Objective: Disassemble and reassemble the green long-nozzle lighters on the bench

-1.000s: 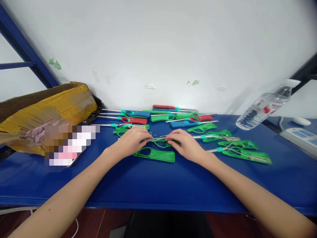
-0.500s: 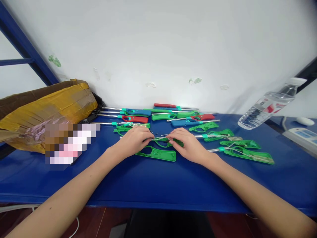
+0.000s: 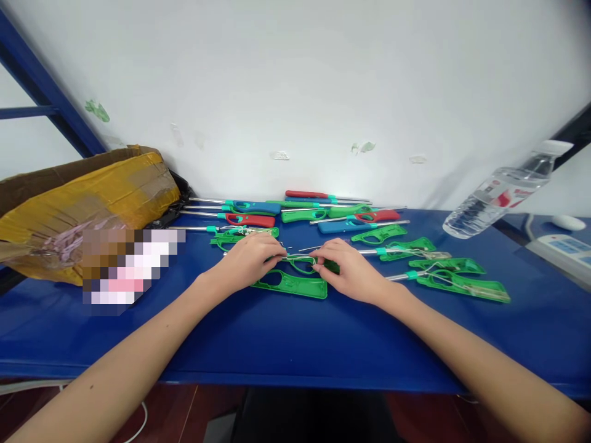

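My left hand [image 3: 249,257] and my right hand [image 3: 342,271] face each other over the blue table, both with fingers closed. Between them is an opened green lighter handle shell [image 3: 302,266] with a trigger loop and thin wire along it. My left fingers pinch its left end, where the detail is hidden. Thumb and fingers of my right hand hold its right part and cover most of the body. Just in front lies a separate green shell half [image 3: 295,285], flat on the table, its left end near my left hand.
Several assembled long lighters, such as a red one [image 3: 252,219] and a blue one [image 3: 341,227], lie along the wall. Open green handles with metal tubes [image 3: 464,287] are at right. A taped cardboard box [image 3: 92,197] stands left; a water bottle [image 3: 501,191] stands right.
The trigger loop between my hands shows more clearly, and my right fingertips have shifted slightly on the shell. Both hands stay in nearly the same place. The view has moved a little.
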The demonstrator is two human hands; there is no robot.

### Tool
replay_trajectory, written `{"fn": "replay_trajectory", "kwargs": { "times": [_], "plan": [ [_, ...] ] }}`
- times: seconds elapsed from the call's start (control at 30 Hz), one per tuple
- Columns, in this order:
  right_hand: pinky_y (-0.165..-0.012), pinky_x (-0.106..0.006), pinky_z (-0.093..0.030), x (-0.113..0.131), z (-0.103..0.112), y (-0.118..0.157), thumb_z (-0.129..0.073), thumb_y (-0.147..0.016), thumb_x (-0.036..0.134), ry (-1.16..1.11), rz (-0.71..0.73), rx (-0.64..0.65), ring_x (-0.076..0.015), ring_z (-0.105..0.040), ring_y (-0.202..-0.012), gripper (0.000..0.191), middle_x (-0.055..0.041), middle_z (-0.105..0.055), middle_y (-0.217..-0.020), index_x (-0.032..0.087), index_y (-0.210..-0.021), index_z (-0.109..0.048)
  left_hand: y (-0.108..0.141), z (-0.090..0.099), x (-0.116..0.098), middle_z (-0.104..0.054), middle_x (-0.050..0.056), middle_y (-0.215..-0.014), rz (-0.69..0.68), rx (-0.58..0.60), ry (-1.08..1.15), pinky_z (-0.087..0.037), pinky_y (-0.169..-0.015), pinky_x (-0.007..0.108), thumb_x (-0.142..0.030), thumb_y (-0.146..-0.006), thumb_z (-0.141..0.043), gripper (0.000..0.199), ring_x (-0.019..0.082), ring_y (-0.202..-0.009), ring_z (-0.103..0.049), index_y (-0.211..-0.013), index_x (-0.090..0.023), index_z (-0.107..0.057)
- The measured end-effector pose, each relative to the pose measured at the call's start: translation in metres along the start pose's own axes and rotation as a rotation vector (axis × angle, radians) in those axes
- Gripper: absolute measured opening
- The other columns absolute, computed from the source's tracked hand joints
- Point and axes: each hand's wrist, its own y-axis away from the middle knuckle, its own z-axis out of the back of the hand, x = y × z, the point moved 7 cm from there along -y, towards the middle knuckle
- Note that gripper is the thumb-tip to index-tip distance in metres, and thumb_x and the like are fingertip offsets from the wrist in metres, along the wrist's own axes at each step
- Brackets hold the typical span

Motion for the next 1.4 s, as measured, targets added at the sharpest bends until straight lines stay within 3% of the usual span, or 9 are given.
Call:
{"fn": "replay_trajectory", "kwargs": {
  "times": [0.37, 0.77, 1.4],
  "plan": [
    [-0.081, -0.039, -0.051, -0.002, 0.001, 0.0, -0.055, -0.094, 0.024, -0.016, -0.02, 0.013, -0.0243, -0.059, -0.093, 0.016, -0.0078, -0.068, -0.091, 0.02, -0.103, -0.067, 0.005, 0.009, 0.011, -0.071, 0.009, -0.101, 0.003, 0.04, 0.049, -0.053, -0.088, 0.038, -0.022, -0.091, -0.06, 0.015, 0.024, -0.097, -0.066, -0.099, -0.019, -0.072],
    [-0.095, -0.048, -0.051, -0.002, 0.001, 0.001, -0.055, -0.095, 0.028, 0.018, 0.011, 0.032, -0.029, -0.059, -0.111, 0.021, -0.0116, -0.068, -0.107, 0.019, -0.11, -0.066, 0.005, 0.0, 0.01, -0.069, 0.009, -0.108, -0.005, 0.094, -0.019, -0.051, -0.093, 0.042, -0.018, -0.087, -0.067, 0.01, 0.027, -0.105, -0.063, -0.097, -0.016, -0.072],
    [-0.092, -0.039, -0.053, -0.01, 0.004, 0.001, -0.053, -0.096, 0.022, -0.108, -0.05, 0.018, -0.0237, -0.064, -0.106, 0.02, -0.0083, -0.071, -0.11, 0.02, -0.11, -0.067, 0.005, -0.002, 0.007, -0.069, 0.009, -0.107, 0.009, 0.093, -0.063, -0.049, -0.097, 0.042, -0.019, -0.092, -0.062, 0.011, 0.027, -0.106, -0.062, -0.097, -0.016, -0.07]
  ]
}}
